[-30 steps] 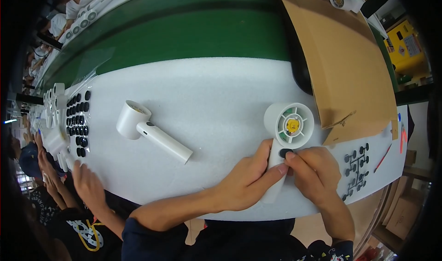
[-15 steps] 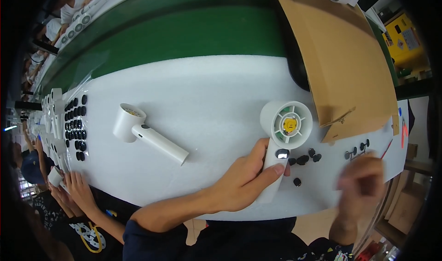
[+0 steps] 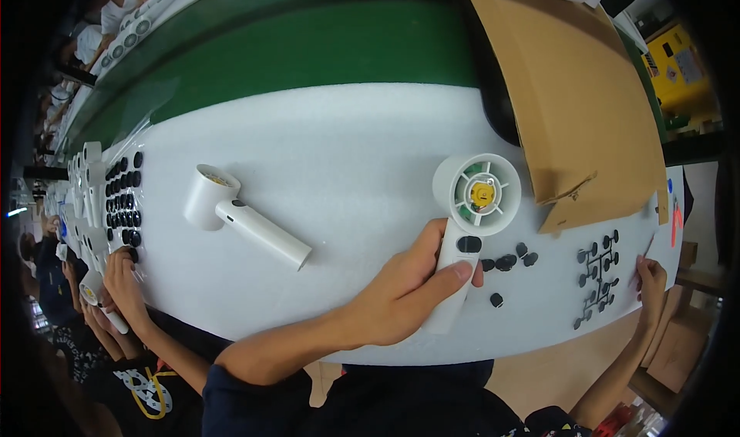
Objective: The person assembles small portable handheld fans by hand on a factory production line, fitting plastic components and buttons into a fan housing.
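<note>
My left hand (image 3: 412, 287) is wrapped round the handle of a white hair dryer (image 3: 455, 194), its thumb on the front of the grip. The dryer's round end faces up, with white spokes and a yellow centre inside. On its neck sits a dark oval panel (image 3: 469, 244). At the table's right edge, my right hand (image 3: 652, 277) has its fingers drawn together beside a thin stick-like tool (image 3: 650, 243); what they hold is hard to make out. Between the hands lie loose black caps (image 3: 505, 263) and a branched frame of small black parts (image 3: 599, 271).
Another white hair dryer (image 3: 262, 233) lies left of centre on the white table (image 3: 347, 167). Rows of black caps (image 3: 123, 198) and more white housings stand at far left, near a co-worker's hand (image 3: 123, 283). A cardboard box (image 3: 586, 105) occupies the back right.
My right hand has moved right and away from over the black parts frame to the table's edge, uncovering the frame. My left hand keeps hold of the hair dryer, nearly still.
</note>
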{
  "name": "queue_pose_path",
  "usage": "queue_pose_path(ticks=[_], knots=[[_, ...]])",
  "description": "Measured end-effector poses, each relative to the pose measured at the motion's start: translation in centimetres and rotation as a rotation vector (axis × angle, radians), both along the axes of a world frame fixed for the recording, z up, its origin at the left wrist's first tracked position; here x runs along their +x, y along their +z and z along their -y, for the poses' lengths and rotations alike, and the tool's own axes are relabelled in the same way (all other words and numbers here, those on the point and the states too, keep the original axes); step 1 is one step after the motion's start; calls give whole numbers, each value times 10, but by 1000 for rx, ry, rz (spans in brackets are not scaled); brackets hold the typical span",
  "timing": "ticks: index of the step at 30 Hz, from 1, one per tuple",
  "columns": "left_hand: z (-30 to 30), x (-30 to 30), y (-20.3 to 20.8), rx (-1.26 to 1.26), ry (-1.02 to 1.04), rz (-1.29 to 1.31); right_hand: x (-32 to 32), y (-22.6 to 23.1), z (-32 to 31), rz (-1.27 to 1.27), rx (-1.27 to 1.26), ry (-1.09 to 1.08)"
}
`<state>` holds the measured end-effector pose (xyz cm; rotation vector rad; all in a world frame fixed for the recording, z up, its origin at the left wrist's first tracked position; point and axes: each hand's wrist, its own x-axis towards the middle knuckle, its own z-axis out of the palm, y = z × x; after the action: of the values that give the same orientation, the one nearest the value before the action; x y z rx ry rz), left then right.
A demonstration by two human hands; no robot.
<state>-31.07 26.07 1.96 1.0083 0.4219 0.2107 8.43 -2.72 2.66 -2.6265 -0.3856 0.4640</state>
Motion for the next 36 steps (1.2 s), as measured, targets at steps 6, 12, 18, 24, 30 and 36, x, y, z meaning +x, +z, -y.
queue_pose_path(ticks=[6,12,18,24,30,36], knots=[[-4,-3,-2,13,-30,6,8,17,11,-170,167,-22],[-3,2,0,-64,-48,4,-134,58,-75,-43,984,74],[-5,-3,-1,-103,-6,2,-253,43,-173,-255,1207,563],[-2,-2,-5,-87,43,-4,-253,30,-195,-166,1076,976],[-1,-3,-9,-8,42,19,-257,25,-201,-73,1011,955],[-1,-1,-12,30,96,27,-251,30,-209,84,873,1111]])
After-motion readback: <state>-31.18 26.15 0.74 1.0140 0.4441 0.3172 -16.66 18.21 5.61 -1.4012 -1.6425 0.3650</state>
